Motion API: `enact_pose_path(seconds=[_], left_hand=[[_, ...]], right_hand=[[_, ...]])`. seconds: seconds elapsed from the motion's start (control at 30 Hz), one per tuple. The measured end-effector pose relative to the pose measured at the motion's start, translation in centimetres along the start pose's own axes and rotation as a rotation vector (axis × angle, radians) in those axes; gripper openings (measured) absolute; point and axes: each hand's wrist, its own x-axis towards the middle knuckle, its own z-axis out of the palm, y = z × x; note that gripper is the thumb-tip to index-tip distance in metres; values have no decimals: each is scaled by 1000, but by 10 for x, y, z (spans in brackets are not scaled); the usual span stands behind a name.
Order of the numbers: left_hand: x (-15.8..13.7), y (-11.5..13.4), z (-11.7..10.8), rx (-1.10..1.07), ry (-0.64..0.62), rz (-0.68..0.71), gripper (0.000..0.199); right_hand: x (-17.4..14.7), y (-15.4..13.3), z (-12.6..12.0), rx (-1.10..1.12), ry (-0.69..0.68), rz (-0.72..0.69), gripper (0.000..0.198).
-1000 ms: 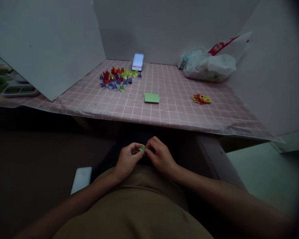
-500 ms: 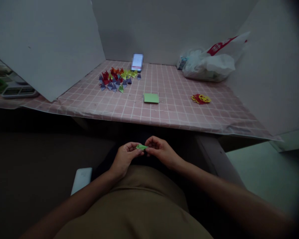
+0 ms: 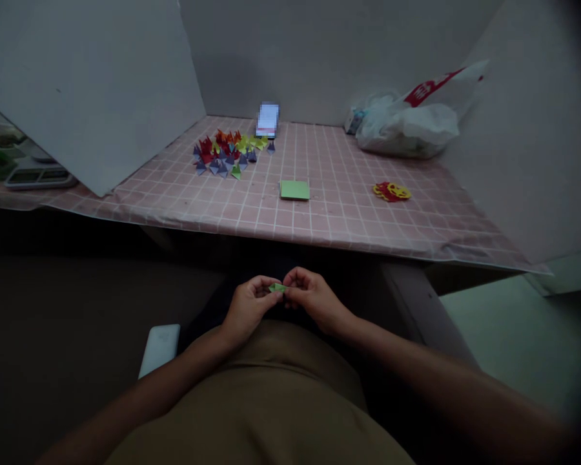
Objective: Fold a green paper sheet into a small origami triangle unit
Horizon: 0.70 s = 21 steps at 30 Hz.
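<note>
A small piece of folded green paper [image 3: 277,288] is held between my two hands, above my lap and below the table's front edge. My left hand [image 3: 248,307] pinches its left end between thumb and fingers. From the other side, my right hand [image 3: 314,298] grips the right end, with its fingertips covering that part of the paper. On the table beyond lies a stack of green paper squares [image 3: 294,190]. Farther back on the left stand several origami cranes [image 3: 227,153] in red, orange, yellow, purple and green.
A lit phone [image 3: 268,120] leans at the back of the pink checked tabletop [image 3: 339,219]. Red and yellow bands [image 3: 391,191] lie to the right, before a white plastic bag [image 3: 407,129]. White panels flank the table. A white device [image 3: 159,350] lies beside my left forearm.
My fingers have drawn closer together on the green paper, and less of it shows between them. Its right tip is now covered by my right fingers. The table things stay in place.
</note>
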Motion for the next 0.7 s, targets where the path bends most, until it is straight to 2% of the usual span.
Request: enact_pose_path(seconds=[0.13, 0.37, 0.7], left_hand=[[0, -2, 3, 40, 12, 37, 18], [0, 1, 1, 20, 20, -4, 17], [-1, 1, 0, -1, -36, 5, 20]], right_hand=[[-2, 0, 2, 46, 10, 28, 12], [0, 0, 0, 50, -46, 44, 13], [1, 2, -1, 156, -76, 62, 14]])
